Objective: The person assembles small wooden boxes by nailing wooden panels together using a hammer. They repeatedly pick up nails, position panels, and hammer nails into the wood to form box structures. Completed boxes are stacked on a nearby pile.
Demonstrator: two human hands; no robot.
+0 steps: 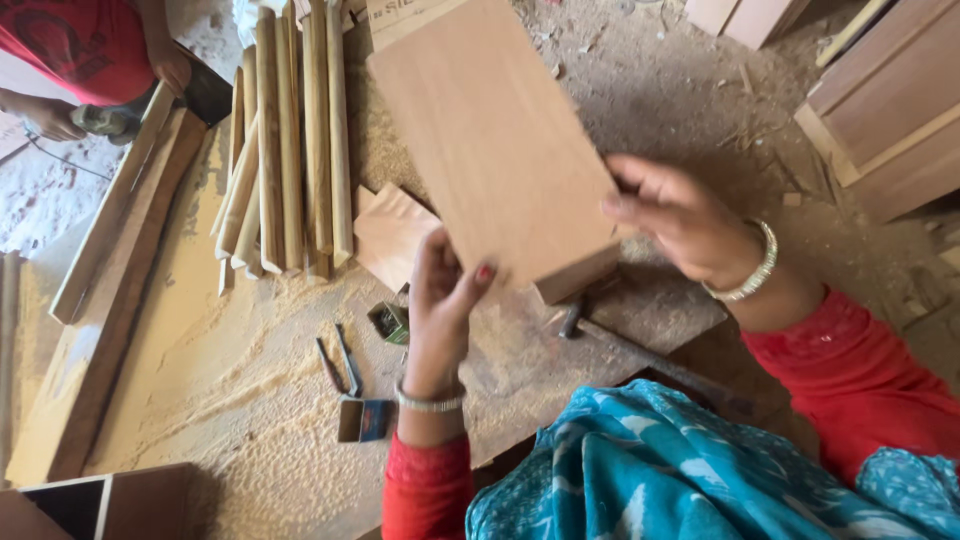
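Both hands hold a flat wooden board above the worktop: left hand pinching its near corner, right hand closed on its right edge. Long axis runs away, tilted left. Beneath lie a hammer, wooden strips and sawdust.

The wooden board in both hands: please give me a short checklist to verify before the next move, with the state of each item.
1. Left hand grips the wooden board at its near corner: ok.
2. Right hand grips the board's right edge: ok.
3. Board lifted off the workbench: ok.
4. Hammer lies under the board, apart from both hands: ok.
5. Bench surface clean: not ok, sawdust covers it.
6. Other person's hand at the far planks, away from the board: ok.
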